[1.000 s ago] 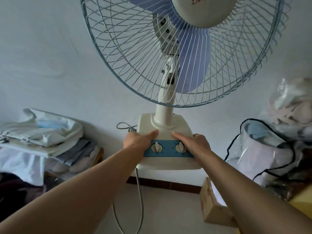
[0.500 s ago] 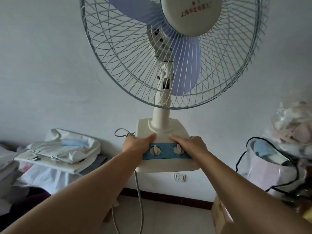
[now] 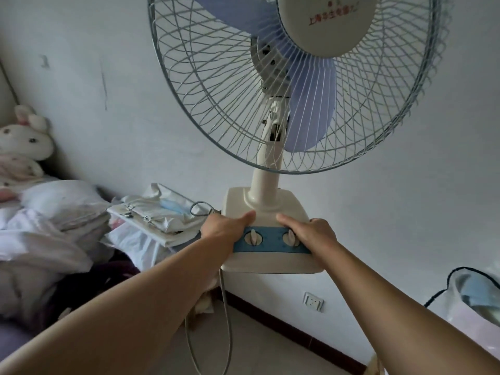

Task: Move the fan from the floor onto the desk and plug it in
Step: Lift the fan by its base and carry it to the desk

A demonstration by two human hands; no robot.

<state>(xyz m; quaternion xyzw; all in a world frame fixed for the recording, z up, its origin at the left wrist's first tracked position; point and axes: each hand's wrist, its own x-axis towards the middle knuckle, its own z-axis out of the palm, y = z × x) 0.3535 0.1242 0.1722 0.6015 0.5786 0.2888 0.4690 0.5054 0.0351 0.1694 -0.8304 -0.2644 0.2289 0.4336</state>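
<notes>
Since the earlier frames the fan (image 3: 273,147) sits further right in the head view, and the wall socket (image 3: 313,302) and a plush rabbit (image 3: 23,143) at the left edge have come into sight, while the grip on the base is unchanged.

Head view: the fan is held in the air in front of a white wall, clear of the floor (image 3: 259,345), and no desk is visible. It has a round pale-blue wire guard, lilac blades behind it, and a cream hub cap with red characters. A cream neck runs down, slightly tilted, into a squarish cream base. A blue control strip across the front of the base carries two cream knobs (image 3: 253,237). The grey cord (image 3: 226,315) hangs from under the left edge of the base in a loop toward the floor; its plug is not visible. A further loop of cord shows behind the base's left rear corner.

The left hand (image 3: 220,226) clasps the left side of the base, thumb laid on top toward the neck, fingers hidden behind the edge. The right hand (image 3: 313,234) clasps the right side, thumb on top beside the neck, fingers wrapped over the right end of the blue strip. Both forearms are bare and extended forward and upward.

Folded bedding (image 3: 159,212) lies below left of the base. A clear bag with dark trim (image 3: 470,293) stands at the right edge.
</notes>
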